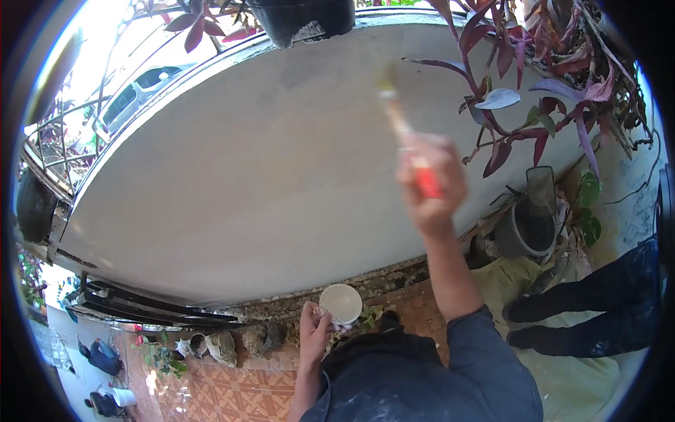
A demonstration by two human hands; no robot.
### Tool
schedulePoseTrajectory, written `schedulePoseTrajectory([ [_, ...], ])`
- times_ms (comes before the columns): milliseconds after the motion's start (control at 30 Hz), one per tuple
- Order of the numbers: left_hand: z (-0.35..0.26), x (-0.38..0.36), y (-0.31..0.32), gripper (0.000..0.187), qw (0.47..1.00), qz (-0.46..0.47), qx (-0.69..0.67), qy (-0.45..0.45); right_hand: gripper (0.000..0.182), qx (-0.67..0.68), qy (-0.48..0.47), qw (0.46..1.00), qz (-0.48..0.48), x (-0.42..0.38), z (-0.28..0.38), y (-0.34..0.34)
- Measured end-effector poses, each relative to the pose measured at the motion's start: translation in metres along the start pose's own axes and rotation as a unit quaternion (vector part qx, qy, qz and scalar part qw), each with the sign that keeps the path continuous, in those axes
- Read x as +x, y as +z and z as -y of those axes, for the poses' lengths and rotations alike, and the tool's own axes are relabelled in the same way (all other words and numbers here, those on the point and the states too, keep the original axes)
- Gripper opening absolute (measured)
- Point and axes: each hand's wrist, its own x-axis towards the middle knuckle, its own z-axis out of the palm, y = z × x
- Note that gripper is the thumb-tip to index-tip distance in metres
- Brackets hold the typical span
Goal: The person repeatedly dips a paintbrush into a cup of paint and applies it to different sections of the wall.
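A paintbrush (399, 121) with a red-tipped handle is gripped in my right hand (437, 176), raised in front of the pale wall (232, 169). Its bristles point up toward the upper part of the wall, and both brush and hand are blurred by motion. Low in front of my body, my left hand (314, 327) holds a small round cup (341, 304) by its left side. The cup's inside looks pale. My left fingers are closed at its rim, some of them hidden beneath it.
Purple-leaved plants (503, 98) hang over the wall's right side, and a dark planter (302, 17) sits on its top. A dark bucket (527, 228) stands lower right, near another person's legs (583, 309). Stones and shells (223, 348) line the tiled floor (232, 387). People (102, 359) are at lower left.
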Motion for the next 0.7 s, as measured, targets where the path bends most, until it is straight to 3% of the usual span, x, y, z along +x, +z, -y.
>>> schedulePoseTrajectory([
  [133,-0.003,0.006,-0.002,0.015,0.999,-0.007,0.030,-0.032,0.025,0.083,-0.027,0.995,0.046,-0.007,0.035,0.036],
  [200,-0.010,0.010,0.002,0.015,0.999,0.011,0.028,-0.035,0.025,0.185,-0.010,0.982,-0.031,-0.008,0.050,0.038],
  [300,-0.015,0.012,0.005,0.015,0.998,0.033,0.030,-0.041,0.020,0.165,0.017,0.986,-0.003,-0.013,0.020,0.016],
  [367,-0.013,0.011,0.002,0.015,0.997,0.044,0.035,-0.042,0.017,0.135,0.187,0.973,-0.005,-0.035,-0.014,0.001],
  [433,-0.011,0.013,-0.003,0.015,0.997,0.060,0.038,-0.039,0.014,0.127,0.197,0.968,-0.092,-0.042,-0.027,-0.016],
  [533,-0.016,0.010,-0.006,0.015,0.996,0.053,0.043,-0.052,0.015,0.053,0.112,0.979,-0.159,-0.045,-0.019,-0.026],
  [600,-0.010,0.011,-0.015,0.015,0.996,0.049,0.046,-0.051,0.016,0.072,0.129,0.975,-0.166,-0.048,-0.010,-0.014],
  [667,-0.010,0.010,-0.023,0.015,0.996,0.050,0.053,-0.048,0.017,-0.020,0.023,0.999,-0.035,-0.048,-0.007,0.001],
  [700,-0.014,0.009,-0.023,0.016,0.997,0.039,0.046,-0.056,0.017,-0.022,0.023,0.999,-0.036,-0.046,-0.001,0.007],
])
